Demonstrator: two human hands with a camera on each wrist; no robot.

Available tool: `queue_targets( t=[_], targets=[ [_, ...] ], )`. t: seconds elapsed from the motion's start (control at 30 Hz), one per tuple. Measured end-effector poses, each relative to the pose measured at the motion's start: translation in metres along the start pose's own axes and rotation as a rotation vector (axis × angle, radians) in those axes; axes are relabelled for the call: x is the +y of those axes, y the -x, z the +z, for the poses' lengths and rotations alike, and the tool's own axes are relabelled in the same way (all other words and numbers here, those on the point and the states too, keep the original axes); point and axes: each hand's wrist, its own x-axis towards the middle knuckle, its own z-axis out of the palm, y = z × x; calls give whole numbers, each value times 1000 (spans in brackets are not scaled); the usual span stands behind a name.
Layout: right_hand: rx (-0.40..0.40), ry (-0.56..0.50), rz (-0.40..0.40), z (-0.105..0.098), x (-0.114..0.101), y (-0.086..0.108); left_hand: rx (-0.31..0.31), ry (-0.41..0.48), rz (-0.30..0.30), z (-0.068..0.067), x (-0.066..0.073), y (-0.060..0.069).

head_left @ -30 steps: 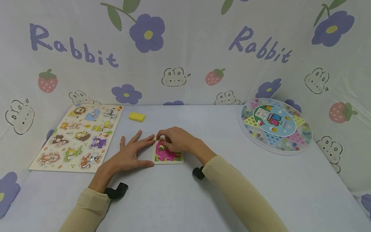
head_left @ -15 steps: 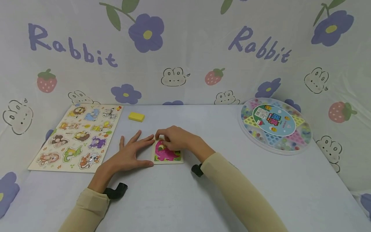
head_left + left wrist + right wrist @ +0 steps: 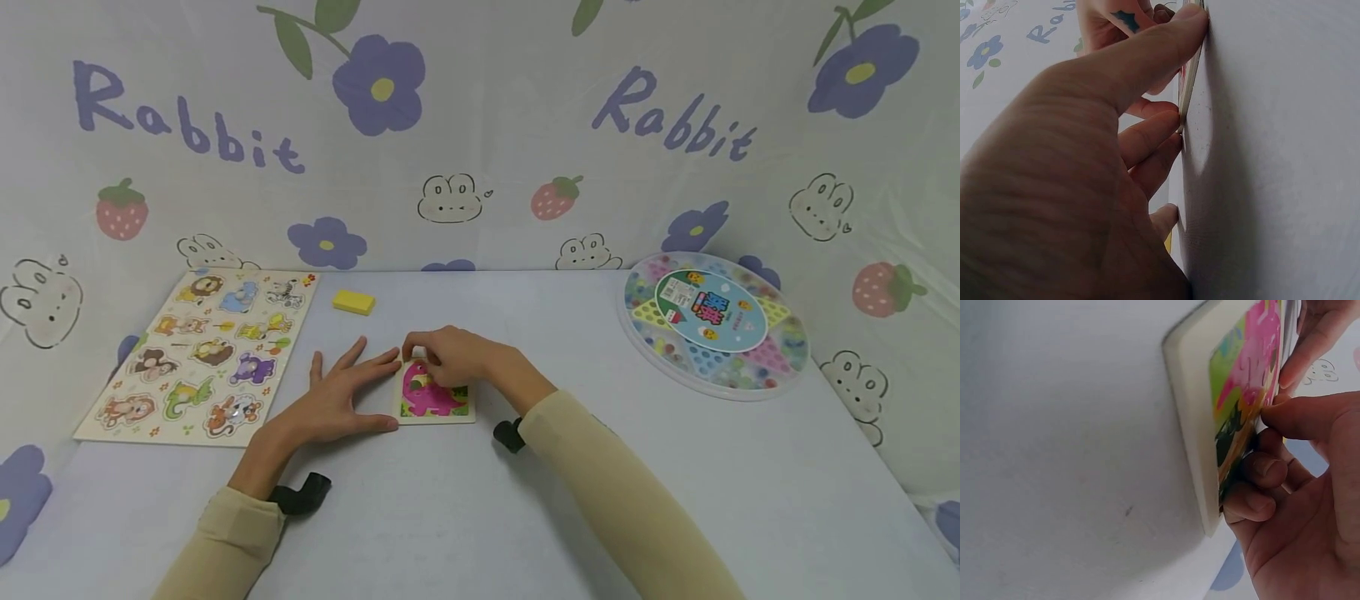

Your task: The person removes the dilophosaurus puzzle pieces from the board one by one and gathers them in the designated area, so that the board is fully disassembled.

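A small square puzzle board (image 3: 435,404), showing a pink dinosaur inside a cream frame, lies flat on the white table. My left hand (image 3: 330,404) has its fingers spread, with the thumb and forefinger against the board's left edge; in the left wrist view its thumb (image 3: 1154,53) reaches the board's thin edge (image 3: 1189,87). Over the board's upper part, my right hand (image 3: 453,354) has curled fingers. Its thumb (image 3: 1304,417) presses on the picture in the right wrist view, and its other fingers are bent at the picture's side. The right hand hides the picture's upper right.
Left of the hands lies a large animal puzzle board (image 3: 202,358). A yellow block (image 3: 354,302) sits beyond the left hand. To the far right is a round clear case (image 3: 712,325) with a colourful label. A printed cloth (image 3: 487,125) hangs behind the table.
Both hands stay at the board in nearly the same places. The right forearm and wrist shift very slightly, and more of the dinosaur's head shows beside the right thumb.
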Motion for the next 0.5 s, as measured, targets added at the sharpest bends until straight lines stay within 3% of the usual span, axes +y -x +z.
queue_targets(
  t=[0.5],
  targets=[
    [-26, -27, 19, -3, -4, 0, -2, 1, -8, 0, 2, 1]
  ],
)
